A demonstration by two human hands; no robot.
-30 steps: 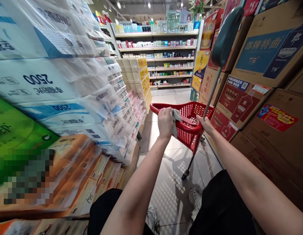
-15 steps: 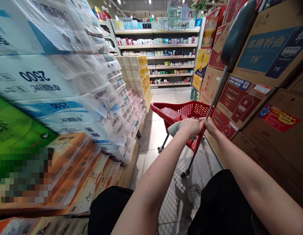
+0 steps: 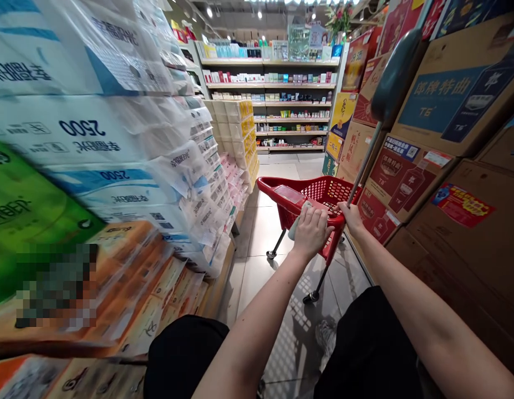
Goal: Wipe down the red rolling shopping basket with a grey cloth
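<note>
A red plastic shopping basket (image 3: 288, 195) on wheels stands tilted in the aisle in front of me. Its long pull handle (image 3: 393, 80) with a dark grip rises to the upper right. My left hand (image 3: 311, 231) is closed on a pale grey cloth (image 3: 295, 226) and presses it against the basket's near rim. My right hand (image 3: 351, 217) grips the near right corner of the basket, at the foot of the handle's metal rod. My knees in black trousers show at the bottom.
Stacked packs of tissue paper (image 3: 115, 138) wall the left side. Cardboard liquor cartons (image 3: 448, 122) are piled on the right. Shelves of small goods (image 3: 277, 94) close the aisle's far end. Grey floor tiles (image 3: 265, 221) run between.
My left hand with the cloth slid along the basket's near rim, from the left part over to the right corner, then back a little leftward. The basket has tipped and turned slightly.
</note>
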